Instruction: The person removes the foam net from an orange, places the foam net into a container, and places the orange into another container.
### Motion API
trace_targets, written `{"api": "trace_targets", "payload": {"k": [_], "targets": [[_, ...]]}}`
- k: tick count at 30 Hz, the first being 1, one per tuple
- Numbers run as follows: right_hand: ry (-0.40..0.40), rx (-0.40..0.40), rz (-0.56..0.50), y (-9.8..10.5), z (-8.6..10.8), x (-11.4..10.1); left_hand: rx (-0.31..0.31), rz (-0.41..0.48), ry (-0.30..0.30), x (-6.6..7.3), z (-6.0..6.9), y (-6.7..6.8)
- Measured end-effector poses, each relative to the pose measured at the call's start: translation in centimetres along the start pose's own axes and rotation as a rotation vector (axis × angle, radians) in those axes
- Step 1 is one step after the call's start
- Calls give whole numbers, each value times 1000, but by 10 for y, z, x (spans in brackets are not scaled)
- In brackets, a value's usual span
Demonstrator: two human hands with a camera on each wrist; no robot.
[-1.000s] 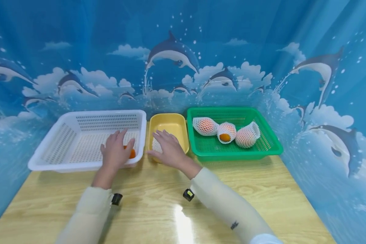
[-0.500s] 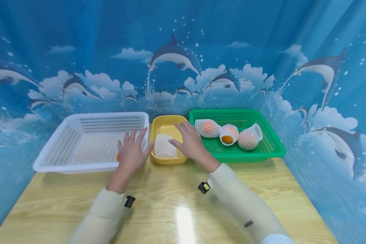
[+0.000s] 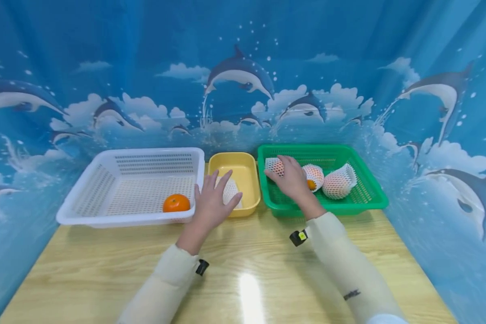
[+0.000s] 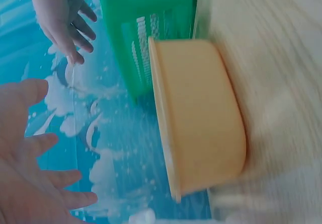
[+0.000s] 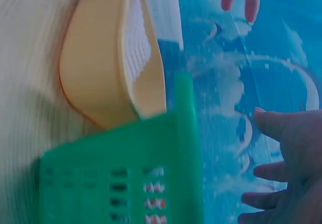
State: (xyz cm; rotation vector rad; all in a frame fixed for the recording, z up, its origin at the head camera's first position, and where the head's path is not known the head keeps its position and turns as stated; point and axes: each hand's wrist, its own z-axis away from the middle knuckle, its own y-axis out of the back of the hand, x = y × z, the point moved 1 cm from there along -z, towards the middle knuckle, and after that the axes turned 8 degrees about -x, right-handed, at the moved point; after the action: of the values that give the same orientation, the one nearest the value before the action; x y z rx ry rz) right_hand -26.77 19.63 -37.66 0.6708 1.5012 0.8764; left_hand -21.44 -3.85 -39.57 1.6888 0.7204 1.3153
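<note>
From head height, one view faces forward and down, widest and farthest off, across the tabletop (image 3: 235, 252) to a curtain (image 3: 162, 40). The left wrist view looks from low and close, turned sideways — tabletop at right — towards the yellow tray (image 4: 204, 113), green basket (image 4: 151, 7) beyond. The right wrist view, sideways the other way, is nearest the green basket. All three share tray and basket.

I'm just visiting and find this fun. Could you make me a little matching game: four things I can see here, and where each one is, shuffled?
Things:
1. Unwrapped orange fruit
2. Loose white netting
3. Net-wrapped fruits
4. Dolphin curtain

Places:
A. In the green basket
B. Behind the containers
C. In the white basket
D. In the yellow box

Pairs: 1-C, 2-D, 3-A, 4-B
</note>
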Motion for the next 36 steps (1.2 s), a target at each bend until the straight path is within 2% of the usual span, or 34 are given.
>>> {"api": "trace_targets", "payload": {"k": [5, 11, 17, 22, 27, 32, 36], "targets": [[-88, -47, -15, 15, -4, 21, -19, -1, -33, 15, -6, -15], [-194, -122, -29, 33, -6, 43, -49, 62, -77, 31, -13, -35], [-282, -178, -21, 51, -14, 55, -77, 75, -95, 45, -18, -45], [-321, -244, -9, 60, -25, 62, -109, 58, -95, 49, -21, -53], [-374, -314, -43, 67, -34, 68, -124, 62, -127, 52, -23, -59], [-430, -317, -84, 70, -43, 73, -130, 83, -162, 56, -24, -63], [-472, -317, -114, 67, -45, 76, -108, 68, -170, 59, -25, -66]]}}
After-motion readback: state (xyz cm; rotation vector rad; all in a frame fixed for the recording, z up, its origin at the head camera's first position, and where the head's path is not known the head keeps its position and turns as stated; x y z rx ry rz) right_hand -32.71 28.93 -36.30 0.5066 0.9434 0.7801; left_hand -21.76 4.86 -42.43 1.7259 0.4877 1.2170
